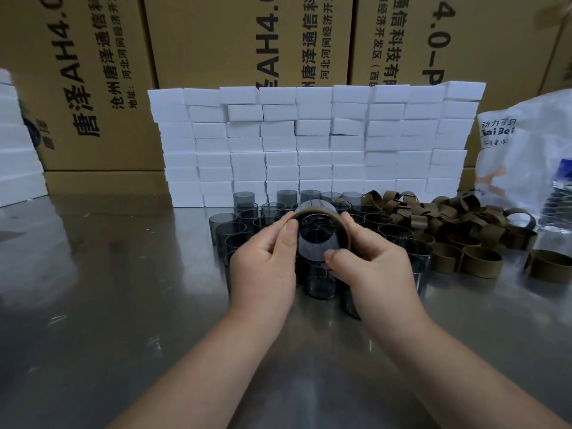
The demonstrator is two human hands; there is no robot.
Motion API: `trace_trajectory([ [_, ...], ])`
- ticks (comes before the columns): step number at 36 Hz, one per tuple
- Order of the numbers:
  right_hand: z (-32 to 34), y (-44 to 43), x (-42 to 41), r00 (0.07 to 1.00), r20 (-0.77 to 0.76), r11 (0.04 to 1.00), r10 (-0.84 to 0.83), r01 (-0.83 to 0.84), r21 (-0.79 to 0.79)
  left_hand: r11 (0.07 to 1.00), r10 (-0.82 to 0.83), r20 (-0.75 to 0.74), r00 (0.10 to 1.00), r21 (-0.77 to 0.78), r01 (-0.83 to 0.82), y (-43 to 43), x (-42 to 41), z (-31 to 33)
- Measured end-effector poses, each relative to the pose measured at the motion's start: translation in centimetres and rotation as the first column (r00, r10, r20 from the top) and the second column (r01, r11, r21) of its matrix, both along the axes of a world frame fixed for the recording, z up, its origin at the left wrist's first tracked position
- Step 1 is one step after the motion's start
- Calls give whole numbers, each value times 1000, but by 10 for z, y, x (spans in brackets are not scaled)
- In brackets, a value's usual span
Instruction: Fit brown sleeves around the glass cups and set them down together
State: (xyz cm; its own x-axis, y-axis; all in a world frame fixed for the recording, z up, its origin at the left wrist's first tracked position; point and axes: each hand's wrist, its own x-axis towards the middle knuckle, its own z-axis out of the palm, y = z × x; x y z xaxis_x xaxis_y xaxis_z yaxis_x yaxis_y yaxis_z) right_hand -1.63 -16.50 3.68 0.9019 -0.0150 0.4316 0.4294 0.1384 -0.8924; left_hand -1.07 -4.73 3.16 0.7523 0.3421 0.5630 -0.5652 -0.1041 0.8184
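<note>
Both hands hold one smoky glass cup (pixel 315 243) tilted toward me above the table, with a brown sleeve (pixel 322 213) round its far part. My left hand (pixel 266 261) grips the cup's left side, thumb lying on the sleeve's rim. My right hand (pixel 371 264) grips the right side, its thumb pressing the near rim. Below and behind the hands stands a cluster of several bare glass cups (pixel 244 209). A heap of loose brown sleeves (pixel 445 224) lies to the right.
A wall of stacked white foam blocks (pixel 312 140) stands behind the cups, with big cardboard boxes (pixel 102 72) behind it. A plastic bag (pixel 526 150) sits at the right edge, more white blocks (pixel 15 150) at the left. The metal tabletop (pixel 108 305) reflects light.
</note>
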Motion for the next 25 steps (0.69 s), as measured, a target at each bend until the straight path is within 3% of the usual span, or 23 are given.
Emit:
trace_trajectory([
  [15, 1, 2, -1, 999, -32, 999, -11, 12, 35, 999, -18, -31, 999, -50, 16, 3, 2, 1],
  [25, 2, 2, 2, 999, -11, 998, -40, 41, 51, 975, -142, -49, 989, -180, 131, 1, 0, 7],
])
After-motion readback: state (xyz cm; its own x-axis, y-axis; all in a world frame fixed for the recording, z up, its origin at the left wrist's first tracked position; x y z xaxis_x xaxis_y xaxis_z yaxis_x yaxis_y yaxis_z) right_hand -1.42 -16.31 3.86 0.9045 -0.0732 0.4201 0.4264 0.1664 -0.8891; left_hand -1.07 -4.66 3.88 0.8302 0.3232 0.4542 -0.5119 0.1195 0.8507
